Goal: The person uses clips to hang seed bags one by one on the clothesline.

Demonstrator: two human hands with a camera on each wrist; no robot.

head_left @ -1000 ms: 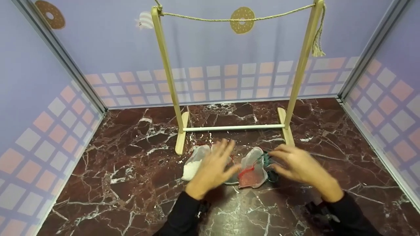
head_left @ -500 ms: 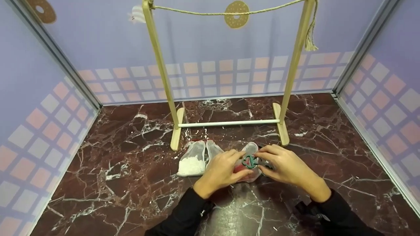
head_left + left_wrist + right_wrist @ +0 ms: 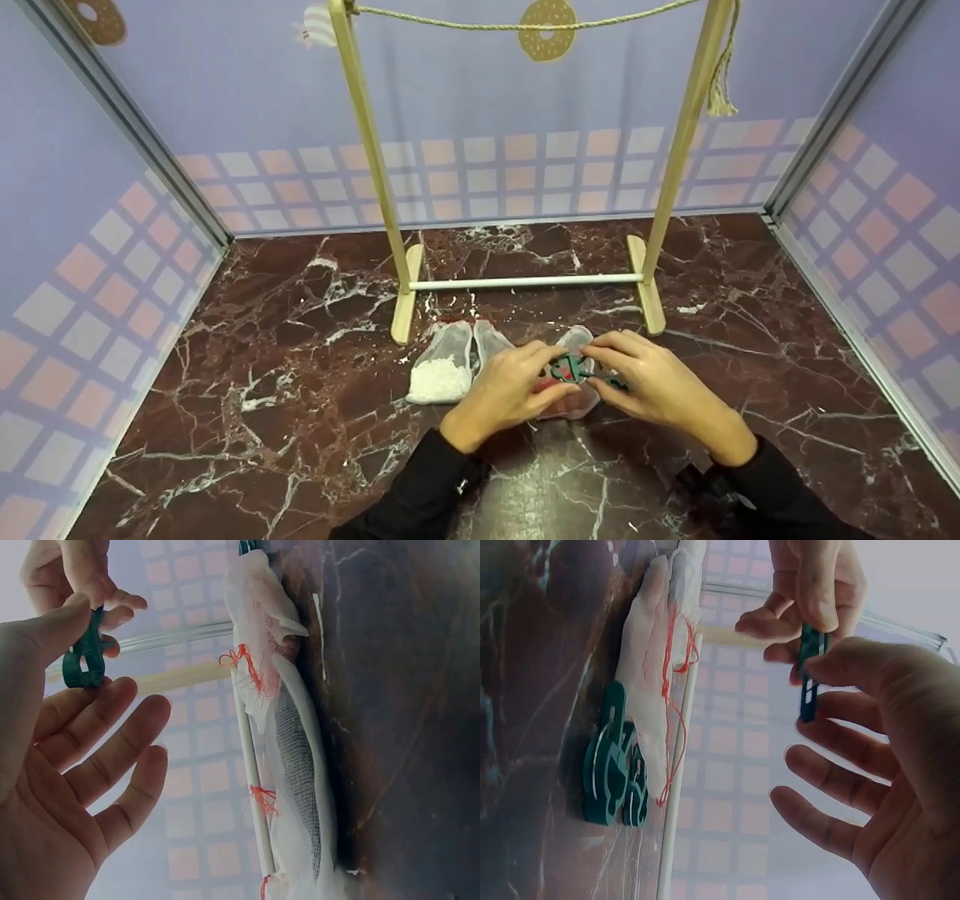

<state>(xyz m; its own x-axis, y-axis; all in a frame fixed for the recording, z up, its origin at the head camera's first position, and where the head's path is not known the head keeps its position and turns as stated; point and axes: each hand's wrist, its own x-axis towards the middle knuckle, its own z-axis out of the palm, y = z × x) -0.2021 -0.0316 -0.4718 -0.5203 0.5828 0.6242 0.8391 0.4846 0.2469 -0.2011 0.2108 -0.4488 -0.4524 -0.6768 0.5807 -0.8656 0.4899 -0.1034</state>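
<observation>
A green plastic clothes peg point(image 3: 571, 368) is held above the mesh bags, between my two hands. My left hand point(image 3: 499, 390) pinches its rounded end with thumb and index finger, and in the left wrist view the other fingers spread loosely. My right hand point(image 3: 660, 382) pinches the opposite end of the peg point(image 3: 808, 675). Under the hands lies a white mesh bag with reddish contents point(image 3: 564, 406), partly covered by them. To its left are a mesh bag of white grains point(image 3: 441, 381) and another mesh bag point(image 3: 491, 342), mostly hidden by my left hand. Red ties point(image 3: 244, 664) close the bags.
More green clothes pegs point(image 3: 607, 765) lie on the dark marbled surface beside the bags. Behind stands a wooden frame point(image 3: 367, 142) with a rope point(image 3: 465, 27) strung across its top and a white bar point(image 3: 525, 282) low down. Patterned panels point(image 3: 480, 97) enclose the back and sides.
One second ago my hands were apart over the bags, the right by the green pegs. They have come together over the reddish bag, both pinching one peg. Little differs since half a second ago.
</observation>
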